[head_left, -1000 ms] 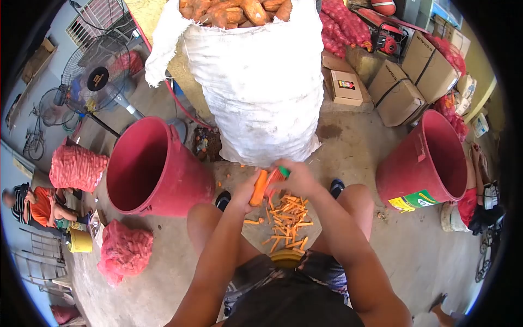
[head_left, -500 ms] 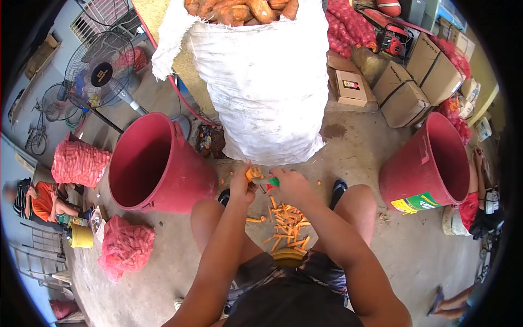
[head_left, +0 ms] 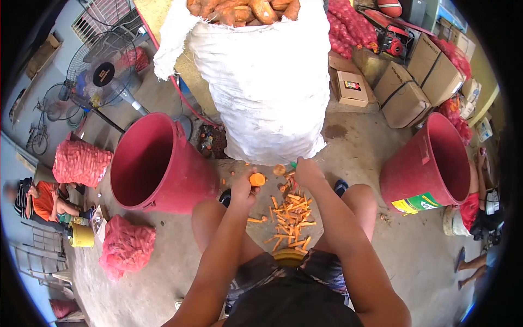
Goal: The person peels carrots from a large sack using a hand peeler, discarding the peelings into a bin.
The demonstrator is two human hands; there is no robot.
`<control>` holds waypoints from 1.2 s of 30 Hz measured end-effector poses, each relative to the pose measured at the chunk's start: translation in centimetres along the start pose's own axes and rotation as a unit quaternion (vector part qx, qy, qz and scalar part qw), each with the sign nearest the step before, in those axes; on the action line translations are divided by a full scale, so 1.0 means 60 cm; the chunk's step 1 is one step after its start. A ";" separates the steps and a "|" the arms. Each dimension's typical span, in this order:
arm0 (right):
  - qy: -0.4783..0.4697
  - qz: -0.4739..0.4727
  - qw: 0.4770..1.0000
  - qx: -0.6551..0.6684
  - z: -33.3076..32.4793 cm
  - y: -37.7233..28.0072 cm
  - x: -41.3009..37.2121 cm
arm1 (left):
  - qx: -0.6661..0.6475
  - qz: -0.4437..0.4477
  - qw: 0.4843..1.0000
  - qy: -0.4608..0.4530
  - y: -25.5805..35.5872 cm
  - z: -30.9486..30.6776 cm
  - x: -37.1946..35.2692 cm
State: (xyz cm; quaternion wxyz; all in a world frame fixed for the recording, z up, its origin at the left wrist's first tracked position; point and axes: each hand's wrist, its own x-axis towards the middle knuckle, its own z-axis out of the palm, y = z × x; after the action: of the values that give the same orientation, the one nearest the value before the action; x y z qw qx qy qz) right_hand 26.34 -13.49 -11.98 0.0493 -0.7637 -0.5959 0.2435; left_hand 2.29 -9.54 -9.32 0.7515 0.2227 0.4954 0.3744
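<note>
My left hand (head_left: 242, 186) is closed around a carrot (head_left: 257, 179), whose round, bright orange cut face points up and right. My right hand (head_left: 309, 173) grips a knife by its green handle (head_left: 294, 164); the blade does not show clearly. Between the hands, a round brownish carrot end (head_left: 279, 169) shows apart from the held carrot. Below them, many orange carrot strips (head_left: 291, 218) lie in a pile on the floor between my legs. Just beyond my hands stands a tall white woven sack (head_left: 261, 92), filled at its top with large carrots (head_left: 245, 12).
A red bin (head_left: 185, 163) stands on the left and another red bin (head_left: 406, 174) on the right. Pink net sacks (head_left: 128, 245) and a fan (head_left: 103, 73) are at the left. Cardboard boxes (head_left: 403, 92) stand at the back right. People sit or walk at both sides.
My hands have moved apart, the right one up and to the right with the knife. The carrot now shows a flat cut face, and a round end piece has come off it.
</note>
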 end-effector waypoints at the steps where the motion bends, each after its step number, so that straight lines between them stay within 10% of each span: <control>1: 0.019 0.016 1.000 0.016 -0.017 -0.016 -0.014 | 0.003 0.002 1.000 0.026 0.003 0.001 0.004; 8: 0.058 -0.087 0.994 0.029 -0.059 -0.052 -0.078 | -0.198 0.087 0.976 -0.002 0.093 -0.038 0.023; 11: 0.088 -0.075 0.991 0.072 -0.074 -0.041 -0.084 | -0.475 0.259 0.819 -0.190 0.225 -0.109 0.013; 14: 0.120 -0.079 0.978 0.150 -0.101 -0.031 -0.086 | -0.576 0.283 0.758 -0.115 0.292 -0.077 -0.053; 19: 0.038 -0.088 0.954 0.283 -0.192 -0.060 -0.130 | 0.065 0.311 0.941 -0.119 0.183 -0.019 -0.021; 24: 0.069 -0.120 0.972 0.192 -0.161 -0.033 -0.122 | 0.394 0.225 0.868 -0.204 0.083 0.038 -0.029; 27: 0.092 -0.156 0.930 0.319 -0.177 -0.036 -0.130 | 0.384 0.081 0.880 -0.268 0.077 0.047 -0.026; 34: 0.169 -0.103 0.884 0.423 -0.242 -0.017 -0.090 | 0.276 0.098 0.944 -0.150 0.099 0.022 -0.003; 36: 0.190 -0.166 0.800 0.545 -0.278 -0.022 -0.073 | 0.191 0.068 0.974 -0.104 0.107 0.011 -0.001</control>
State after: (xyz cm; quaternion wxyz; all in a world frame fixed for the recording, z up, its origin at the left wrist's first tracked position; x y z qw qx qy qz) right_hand 31.61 -13.64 4.46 0.6091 -0.5316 -0.4610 0.3659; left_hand 0.68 -5.57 -4.49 0.7153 0.4333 0.4602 0.2980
